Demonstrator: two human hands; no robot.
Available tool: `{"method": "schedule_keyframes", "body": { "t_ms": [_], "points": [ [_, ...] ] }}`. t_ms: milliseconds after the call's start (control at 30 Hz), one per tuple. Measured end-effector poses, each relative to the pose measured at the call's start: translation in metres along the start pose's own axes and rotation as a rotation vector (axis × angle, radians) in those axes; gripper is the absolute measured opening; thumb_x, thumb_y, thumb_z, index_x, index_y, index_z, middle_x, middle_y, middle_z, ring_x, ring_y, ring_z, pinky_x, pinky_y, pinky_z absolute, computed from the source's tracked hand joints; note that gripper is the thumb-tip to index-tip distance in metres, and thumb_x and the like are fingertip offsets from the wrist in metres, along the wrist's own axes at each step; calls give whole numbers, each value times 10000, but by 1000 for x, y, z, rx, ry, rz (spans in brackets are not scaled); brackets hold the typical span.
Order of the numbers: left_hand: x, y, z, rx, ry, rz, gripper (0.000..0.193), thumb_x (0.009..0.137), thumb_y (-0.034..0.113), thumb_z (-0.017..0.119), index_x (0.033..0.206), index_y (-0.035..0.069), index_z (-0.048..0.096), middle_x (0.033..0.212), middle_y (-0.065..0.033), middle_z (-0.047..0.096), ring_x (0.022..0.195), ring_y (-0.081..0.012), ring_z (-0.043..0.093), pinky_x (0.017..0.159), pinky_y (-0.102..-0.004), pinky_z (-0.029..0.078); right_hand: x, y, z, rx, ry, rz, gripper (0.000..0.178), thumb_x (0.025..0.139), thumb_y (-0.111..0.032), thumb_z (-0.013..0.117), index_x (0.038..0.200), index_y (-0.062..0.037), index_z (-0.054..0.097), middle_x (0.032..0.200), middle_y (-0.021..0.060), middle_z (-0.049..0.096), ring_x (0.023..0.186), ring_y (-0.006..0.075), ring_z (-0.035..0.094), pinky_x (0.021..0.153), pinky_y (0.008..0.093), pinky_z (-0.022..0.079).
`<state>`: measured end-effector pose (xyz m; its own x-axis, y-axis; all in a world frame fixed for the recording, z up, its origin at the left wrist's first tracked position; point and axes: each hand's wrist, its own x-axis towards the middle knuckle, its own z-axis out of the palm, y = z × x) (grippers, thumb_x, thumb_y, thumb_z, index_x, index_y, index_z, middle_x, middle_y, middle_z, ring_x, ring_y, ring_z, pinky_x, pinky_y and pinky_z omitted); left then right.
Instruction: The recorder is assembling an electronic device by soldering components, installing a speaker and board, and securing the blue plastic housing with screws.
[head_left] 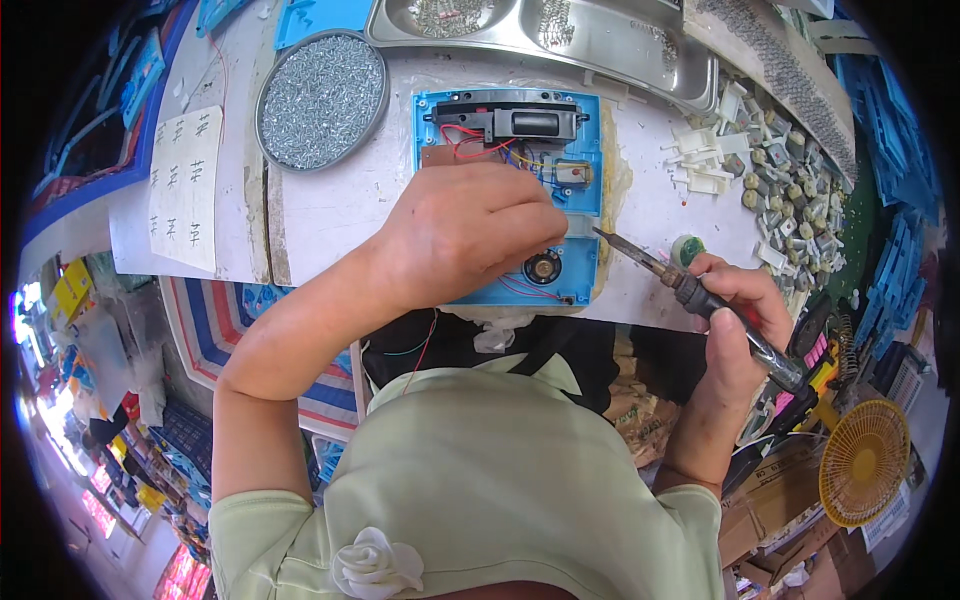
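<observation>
A blue plastic casing lies open on the worktable in front of me. Inside it are a black module along the far edge, a small motor, a round speaker and thin red and yellow wires. Part of a brown board shows beyond my left hand. That hand is closed over the middle of the casing, and what its fingertips pinch is hidden. My right hand grips a soldering iron by its dark handle. The iron's tip points left, close to the casing's right edge.
A round dish of small screws stands at the far left of the casing. Beyond is a steel tray with small metal parts. Loose white and grey parts are heaped at the right, near a green roll. A yellow fan stands lower right.
</observation>
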<state>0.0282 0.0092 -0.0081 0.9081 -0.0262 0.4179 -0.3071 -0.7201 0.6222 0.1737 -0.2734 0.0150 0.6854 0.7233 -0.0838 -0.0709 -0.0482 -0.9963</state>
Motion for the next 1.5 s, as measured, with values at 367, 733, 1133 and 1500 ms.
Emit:
{"method": "schedule_keyframes", "body": {
  "t_ms": [367,733,1133,1500],
  "points": [
    [-3,4,2,-39,-101,-27,256,731,22,791,941,57,648,1040,-102,642,888,-328,650,738,-412,535,3,-1,11,-101,-107,-97,279,829,-78,723,1070,58,691,967,163,684,849,218,633,807,323,492],
    [-4,3,3,-7,-119,-25,264,731,27,791,937,65,631,1061,-99,631,913,-331,647,753,-421,536,14,-4,23,-205,-211,-200,274,771,-38,726,1030,49,702,839,139,671,696,203,605,648,308,474],
    [-5,5,5,1,-117,-35,267,725,24,791,931,63,625,1053,-96,631,908,-324,652,750,-416,542,14,-30,41,-438,-185,-193,231,781,-44,767,995,23,711,791,121,686,683,249,631,683,358,530],
    [-1,4,1,-1,-130,-13,259,726,16,785,928,67,631,1065,-101,635,929,-337,649,778,-430,544,-54,-42,-1,-258,383,-55,322,852,-184,732,1058,60,689,1007,197,728,666,138,621,598,255,524]
  ]
}}
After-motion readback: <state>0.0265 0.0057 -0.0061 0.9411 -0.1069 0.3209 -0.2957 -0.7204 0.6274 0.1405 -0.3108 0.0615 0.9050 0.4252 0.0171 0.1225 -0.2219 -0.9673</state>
